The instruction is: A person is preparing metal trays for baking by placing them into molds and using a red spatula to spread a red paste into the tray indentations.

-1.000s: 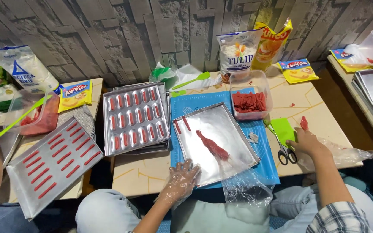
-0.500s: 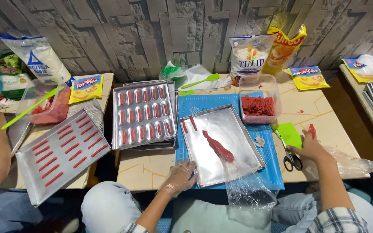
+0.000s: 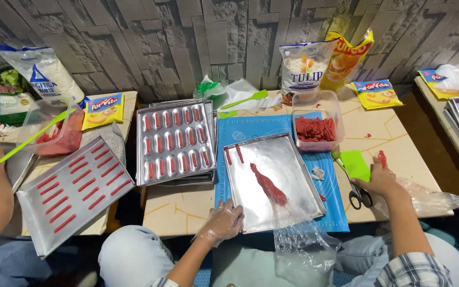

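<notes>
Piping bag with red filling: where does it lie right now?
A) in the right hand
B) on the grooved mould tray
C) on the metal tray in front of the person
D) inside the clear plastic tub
C: the piping bag lies diagonally on the flat metal tray, its clear open end trailing off the near edge, with neither hand on it.

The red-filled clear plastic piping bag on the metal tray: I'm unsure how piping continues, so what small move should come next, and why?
Probably bring the right hand back to the red-filled clear plastic piping bag. It lies unheld on the rectangular metal tray, which has only two short red strips at its far corner, while the gloved left hand steadies the tray's near edge and the right hand rests by the black-handled scissors.
</notes>
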